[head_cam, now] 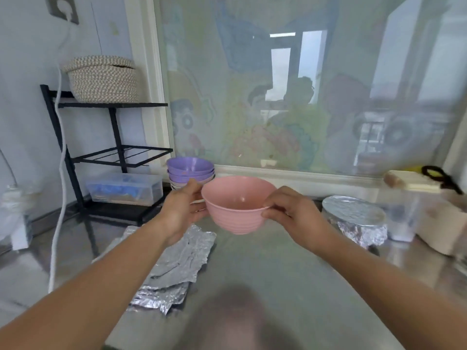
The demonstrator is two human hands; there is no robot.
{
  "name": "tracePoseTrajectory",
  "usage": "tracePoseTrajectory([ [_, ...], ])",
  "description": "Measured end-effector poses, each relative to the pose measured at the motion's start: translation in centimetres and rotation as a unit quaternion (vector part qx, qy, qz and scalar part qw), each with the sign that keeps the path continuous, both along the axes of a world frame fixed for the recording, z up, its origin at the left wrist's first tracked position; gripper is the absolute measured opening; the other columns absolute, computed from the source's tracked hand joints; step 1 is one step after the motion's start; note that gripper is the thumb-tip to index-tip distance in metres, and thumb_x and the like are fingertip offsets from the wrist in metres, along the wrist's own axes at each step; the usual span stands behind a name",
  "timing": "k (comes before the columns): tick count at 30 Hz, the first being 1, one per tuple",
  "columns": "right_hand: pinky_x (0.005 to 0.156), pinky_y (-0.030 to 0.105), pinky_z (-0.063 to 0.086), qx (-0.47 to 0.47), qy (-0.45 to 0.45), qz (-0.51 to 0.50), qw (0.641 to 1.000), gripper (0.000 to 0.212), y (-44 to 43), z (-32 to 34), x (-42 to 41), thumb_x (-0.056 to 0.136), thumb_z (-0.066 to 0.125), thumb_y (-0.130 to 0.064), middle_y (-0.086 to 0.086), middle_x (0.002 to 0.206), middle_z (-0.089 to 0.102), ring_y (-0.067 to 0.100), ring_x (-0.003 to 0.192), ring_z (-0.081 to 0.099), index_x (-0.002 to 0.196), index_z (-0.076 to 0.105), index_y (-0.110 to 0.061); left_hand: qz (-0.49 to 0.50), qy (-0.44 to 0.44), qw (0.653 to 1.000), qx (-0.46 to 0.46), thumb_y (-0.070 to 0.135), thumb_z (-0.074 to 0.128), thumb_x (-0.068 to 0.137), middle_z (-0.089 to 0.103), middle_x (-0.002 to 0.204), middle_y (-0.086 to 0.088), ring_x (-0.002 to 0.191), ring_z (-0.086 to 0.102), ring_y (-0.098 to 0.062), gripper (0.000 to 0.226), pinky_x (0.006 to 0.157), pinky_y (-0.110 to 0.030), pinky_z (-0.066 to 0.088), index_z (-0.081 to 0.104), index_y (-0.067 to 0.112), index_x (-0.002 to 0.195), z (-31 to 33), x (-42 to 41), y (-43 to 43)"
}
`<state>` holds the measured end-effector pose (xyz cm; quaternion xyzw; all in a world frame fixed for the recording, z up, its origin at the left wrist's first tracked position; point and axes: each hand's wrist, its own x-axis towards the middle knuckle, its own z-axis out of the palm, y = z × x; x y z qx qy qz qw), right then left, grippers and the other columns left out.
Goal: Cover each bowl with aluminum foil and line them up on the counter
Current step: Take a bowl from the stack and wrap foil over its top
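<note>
At the left edge of the counter (265,274) lie the crumpled foil sheets (177,263), creased and dull silver, their long axis running from the near edge toward the back. Behind them, by the back edge, stand the stacked purple bowls (190,168), smooth and glossy. Our left hand (182,210) grips the pink bowl (237,205), thumb on the rim and fingers curled round its side. Our right hand (290,213) pinches the opposite rim. The pink bowl hangs upright above the counter's middle, round, ribbed outside and uncovered. The foil lies below and left of it, nearer our left hand, so we judge that hand should fetch a sheet. Toward the right edge sits the foil-covered bowl (353,215).
</note>
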<state>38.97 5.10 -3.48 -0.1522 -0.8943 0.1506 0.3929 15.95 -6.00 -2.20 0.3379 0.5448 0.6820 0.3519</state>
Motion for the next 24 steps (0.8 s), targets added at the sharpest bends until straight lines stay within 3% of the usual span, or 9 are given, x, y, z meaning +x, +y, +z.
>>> tracePoseTrajectory([
  [4, 0.081, 0.009, 0.038, -0.013, -0.039, -0.005, 0.999, 0.018, -1.9, -3.1, 6.5, 0.086, 0.066, -0.022, 0.003, 0.095, 0.061, 0.006, 0.087, 0.055, 0.091, 0.071, -0.006, -0.034, -0.007, 0.999, -0.016, 0.017, 0.049, 0.1, 0.07, 0.097, -0.008, 0.09, 0.064, -0.025, 0.019, 0.077, -0.03, 0.055, 0.065, 0.011, 0.108, -3.5, 5.5, -0.6],
  [10, 0.083, 0.013, 0.044, -0.042, -0.028, -0.003, 0.999, 0.015, -3.0, -6.1, 13.8, 0.084, 0.069, -0.018, 0.002, 0.103, 0.061, 0.002, 0.094, 0.058, 0.097, 0.074, -0.013, -0.087, -0.035, 0.995, -0.035, 0.004, 0.051, 0.097, 0.071, 0.097, -0.008, 0.09, 0.066, -0.023, 0.018, 0.082, -0.031, 0.055, 0.066, 0.007, 0.107, -6.8, 11.4, -1.1],
  [13, 0.083, 0.024, 0.049, -0.075, -0.033, -0.014, 0.997, 0.016, -3.2, -7.6, 15.9, 0.084, 0.071, -0.017, 0.0, 0.108, 0.06, 0.007, 0.094, 0.06, 0.1, 0.075, -0.017, -0.092, -0.041, 0.993, -0.055, 0.002, 0.052, 0.096, 0.071, 0.097, -0.011, 0.089, 0.066, -0.024, 0.017, 0.077, -0.03, 0.057, 0.066, 0.006, 0.105, -8.1, 13.2, -1.2],
  [16, 0.082, 0.031, 0.051, -0.096, -0.047, -0.027, 0.994, 0.018, -3.3, -9.2, 17.1, 0.084, 0.073, -0.016, -0.001, 0.109, 0.059, 0.014, 0.088, 0.062, 0.102, 0.075, -0.017, -0.102, -0.039, 0.992, -0.069, 0.0, 0.052, 0.096, 0.07, 0.101, -0.014, 0.092, 0.066, -0.024, 0.017, 0.083, -0.032, 0.056, 0.066, 0.005, 0.104, -9.0, 14.1, -1.3],
  [21, 0.077, 0.021, 0.049, -0.14, -0.059, -0.037, 0.988, 0.024, -4.0, -9.4, 17.5, 0.077, 0.076, -0.027, -0.002, 0.112, 0.058, 0.014, 0.081, 0.059, 0.101, 0.073, -0.027, -0.124, -0.017, 0.989, -0.074, 0.001, 0.056, 0.094, 0.071, 0.1, -0.012, 0.091, 0.067, -0.022, 0.014, 0.087, -0.034, 0.055, 0.067, 0.007, 0.099, -9.7, 13.9, -1.4],
  [24, 0.072, 0.019, 0.047, -0.199, -0.041, -0.085, 0.976, 0.033, -3.9, -8.4, 17.1, 0.084, 0.072, -0.027, -0.003, 0.111, 0.053, 0.013, 0.079, 0.059, 0.116, 0.067, -0.024, -0.119, -0.012, 0.99, -0.073, 0.008, 0.055, 0.097, 0.07, 0.096, -0.009, 0.087, 0.066, -0.021, 0.012, 0.08, -0.033, 0.057, 0.067, 0.007, 0.097, -9.6, 13.4, -1.2],
])
